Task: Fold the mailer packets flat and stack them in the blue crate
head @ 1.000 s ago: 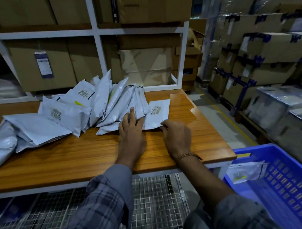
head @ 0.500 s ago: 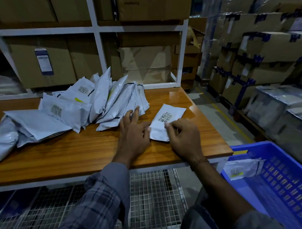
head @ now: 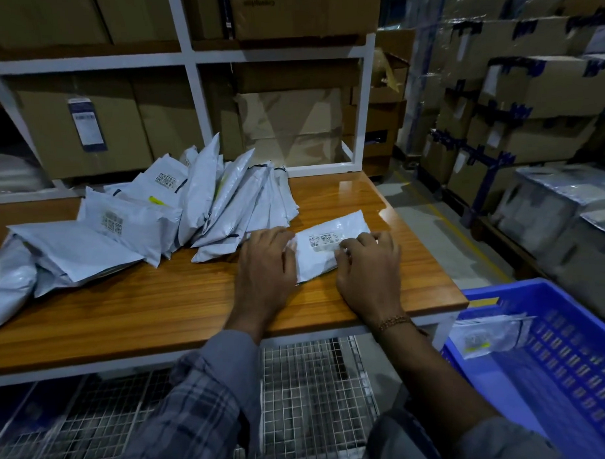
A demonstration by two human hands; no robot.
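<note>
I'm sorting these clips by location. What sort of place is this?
Most likely a warehouse packing station: shelving full of cardboard cartons, wrapped and taped boxes stacked along the aisle, and a pile of labelled mailer packets on the wooden table.

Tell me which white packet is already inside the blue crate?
The flat packet lying against the blue crate's near-left wall. All other packets lie on the wooden table, including the one under both hands.
</note>
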